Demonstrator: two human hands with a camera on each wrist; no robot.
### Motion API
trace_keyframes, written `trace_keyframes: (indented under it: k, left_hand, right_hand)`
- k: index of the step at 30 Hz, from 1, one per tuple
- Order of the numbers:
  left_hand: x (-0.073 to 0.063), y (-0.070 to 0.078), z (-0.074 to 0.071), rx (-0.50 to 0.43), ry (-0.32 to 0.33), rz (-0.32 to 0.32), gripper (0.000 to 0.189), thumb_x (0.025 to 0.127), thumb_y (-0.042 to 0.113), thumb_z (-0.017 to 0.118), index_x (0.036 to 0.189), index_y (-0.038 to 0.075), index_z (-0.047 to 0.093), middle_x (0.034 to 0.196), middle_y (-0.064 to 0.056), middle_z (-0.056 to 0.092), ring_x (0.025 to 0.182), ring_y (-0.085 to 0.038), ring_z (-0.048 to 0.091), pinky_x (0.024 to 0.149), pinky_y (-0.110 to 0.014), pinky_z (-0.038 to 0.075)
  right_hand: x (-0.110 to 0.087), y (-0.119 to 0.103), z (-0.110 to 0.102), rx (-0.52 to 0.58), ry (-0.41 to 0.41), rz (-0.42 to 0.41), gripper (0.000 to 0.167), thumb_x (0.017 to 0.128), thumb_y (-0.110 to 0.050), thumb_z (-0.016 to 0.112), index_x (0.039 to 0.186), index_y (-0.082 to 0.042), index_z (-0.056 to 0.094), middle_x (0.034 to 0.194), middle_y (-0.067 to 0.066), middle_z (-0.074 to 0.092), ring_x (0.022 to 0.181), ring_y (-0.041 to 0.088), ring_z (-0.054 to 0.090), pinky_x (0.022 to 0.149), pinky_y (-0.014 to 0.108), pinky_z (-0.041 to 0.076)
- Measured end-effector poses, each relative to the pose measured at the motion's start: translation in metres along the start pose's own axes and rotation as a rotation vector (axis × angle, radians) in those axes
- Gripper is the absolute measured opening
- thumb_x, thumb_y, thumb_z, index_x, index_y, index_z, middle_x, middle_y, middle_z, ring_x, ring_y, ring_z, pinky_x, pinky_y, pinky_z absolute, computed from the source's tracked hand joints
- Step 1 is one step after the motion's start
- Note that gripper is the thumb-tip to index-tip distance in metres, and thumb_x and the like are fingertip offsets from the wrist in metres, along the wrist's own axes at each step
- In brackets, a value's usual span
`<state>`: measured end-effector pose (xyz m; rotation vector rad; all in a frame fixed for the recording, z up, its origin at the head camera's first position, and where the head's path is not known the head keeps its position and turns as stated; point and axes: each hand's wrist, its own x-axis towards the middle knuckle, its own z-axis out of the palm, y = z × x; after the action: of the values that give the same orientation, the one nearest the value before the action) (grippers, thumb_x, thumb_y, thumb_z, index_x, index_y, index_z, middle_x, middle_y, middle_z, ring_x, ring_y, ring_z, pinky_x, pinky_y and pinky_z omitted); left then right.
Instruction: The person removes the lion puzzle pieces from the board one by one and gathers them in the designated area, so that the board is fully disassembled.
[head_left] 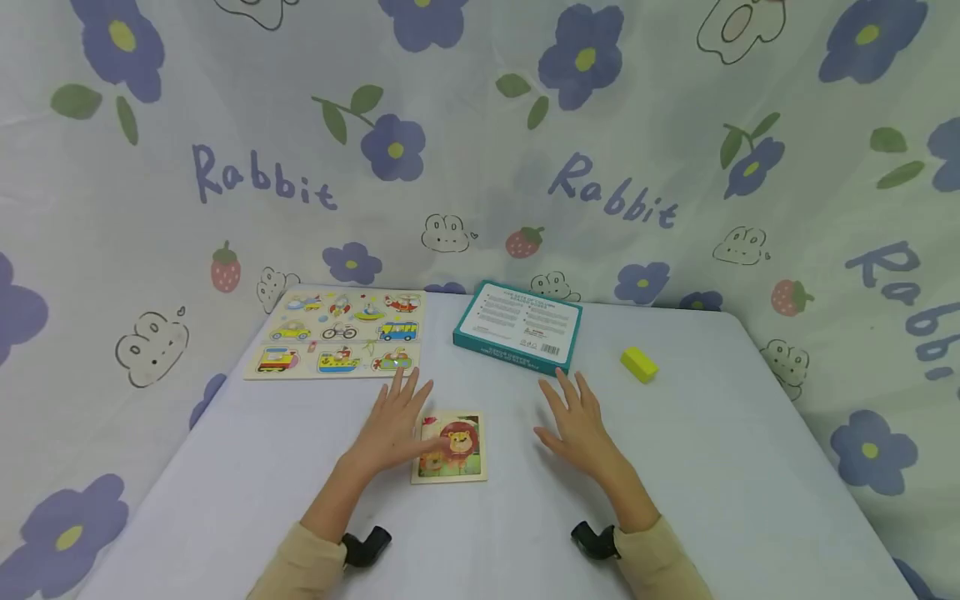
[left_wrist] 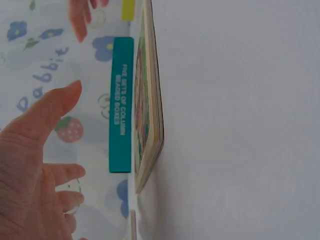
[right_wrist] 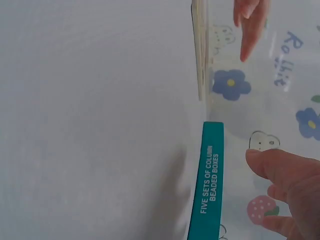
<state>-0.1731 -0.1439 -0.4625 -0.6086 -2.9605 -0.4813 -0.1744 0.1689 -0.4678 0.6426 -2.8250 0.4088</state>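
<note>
My left hand (head_left: pixel 392 433) hovers over the table with its fingers spread and nothing in it. Its thumb overlaps a small square wooden lion puzzle (head_left: pixel 467 462) in the head view; the left wrist view shows the puzzle (left_wrist: pixel 146 120) edge-on beside that hand (left_wrist: pixel 35 150). My right hand (head_left: pixel 579 429) is likewise raised, fingers spread, holding nothing. Just beyond its fingertips lies a flat teal box (head_left: pixel 517 325), whose lettered side (right_wrist: pixel 207 185) shows in the right wrist view near the thumb.
A wooden vehicle puzzle board (head_left: pixel 341 333) lies at the back left. To the right of the box is a yellow block (head_left: pixel 639 364). The white table (head_left: pixel 750 483) meets a flower-printed cloth (head_left: pixel 480 125) hanging behind it.
</note>
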Motion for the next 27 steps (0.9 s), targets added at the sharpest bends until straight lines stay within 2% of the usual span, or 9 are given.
trace_keyframes:
  k: [8,15,21,27]
  left_hand:
    - [0.005,-0.006,0.013,-0.22,-0.093,-0.018,0.089,0.076,0.056,0.064,0.142,0.005,0.032,0.15,-0.015,0.02,0.139,-0.031,0.003,0.11,-0.051,0.011]
    - [0.002,-0.009,0.017,-0.423,-0.091,-0.061,0.078,0.077,0.045,0.069,0.139,0.011,0.038,0.147,-0.012,0.03,0.137,-0.026,0.018,0.105,-0.053,0.024]
    - [-0.002,-0.015,0.026,-0.46,-0.098,-0.066,0.076,0.076,0.049,0.069,0.137,0.013,0.042,0.144,-0.012,0.034,0.135,-0.028,0.025,0.105,-0.051,0.027]
    - [-0.005,-0.025,0.04,-0.439,-0.053,-0.021,0.073,0.076,0.048,0.069,0.133,0.009,0.046,0.141,-0.012,0.039,0.133,-0.028,0.029,0.105,-0.048,0.028]
  right_hand:
    - [0.01,-0.012,0.008,0.037,-0.051,-0.046,0.068,0.083,-0.032,0.067,0.139,-0.01,0.037,0.144,0.021,0.027,0.131,0.044,0.02,0.1,0.062,0.026]
    - [0.015,-0.026,0.013,0.131,-0.133,-0.057,0.064,0.084,-0.029,0.066,0.138,-0.009,0.038,0.142,0.02,0.032,0.13,0.043,0.022,0.1,0.06,0.027]
    - [0.022,-0.033,0.022,0.174,-0.163,-0.08,0.063,0.086,-0.03,0.064,0.139,-0.01,0.037,0.142,0.019,0.032,0.13,0.041,0.023,0.101,0.059,0.027]
    - [0.026,-0.037,0.04,0.286,-0.225,-0.071,0.06,0.089,-0.031,0.059,0.14,-0.01,0.035,0.143,0.017,0.031,0.131,0.035,0.024,0.103,0.054,0.026]
